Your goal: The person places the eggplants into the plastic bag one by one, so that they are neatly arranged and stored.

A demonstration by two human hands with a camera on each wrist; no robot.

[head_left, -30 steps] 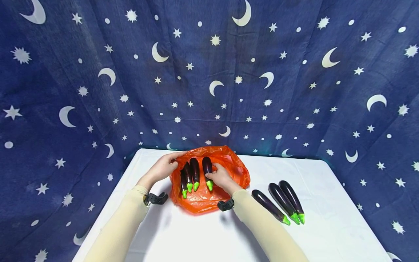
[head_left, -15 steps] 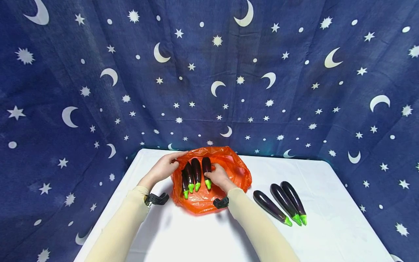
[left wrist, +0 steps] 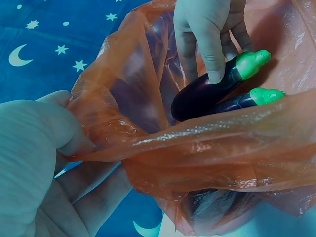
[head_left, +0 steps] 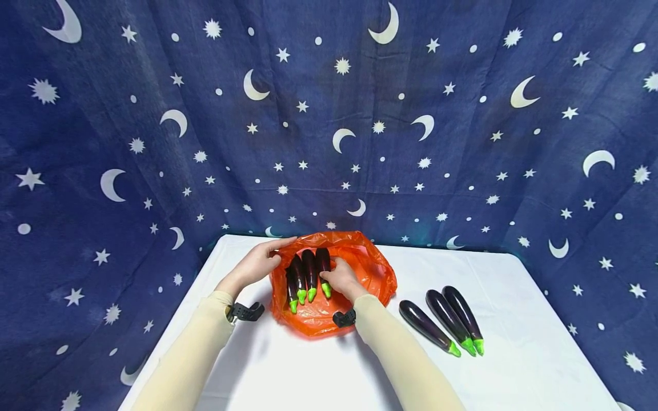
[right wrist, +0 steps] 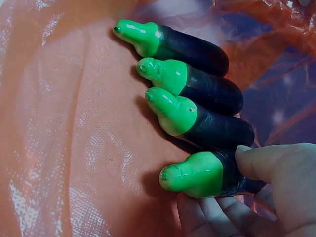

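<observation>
An orange-red plastic bag (head_left: 377, 268) lies open-mouthed on the white table. My left hand (head_left: 254, 265) pinches the left edge of its mouth between thumb and fingers, as the left wrist view shows up close. Inside the bag, my right hand (head_left: 341, 278) holds a dark purple eggplant (head_left: 323, 261) with a green stem end (right wrist: 197, 175), thumb on one side and fingers on the other. Several eggplants in total lie side by side there, stem ends toward me, the held one rightmost and close to its neighbour (head_left: 309, 269).
Three more eggplants lie on the table right of the bag: one (head_left: 424, 322) slightly apart, a middle one (head_left: 446, 314) and a right one (head_left: 462, 311) close together. The white table (head_left: 534, 342) ends at a blue curtain (head_left: 308, 131) with moons and stars.
My right hand has shifted slightly left with its eggplant, narrowing the gap to the others in the bag. The left hand keeps its hold on the bag's edge.
</observation>
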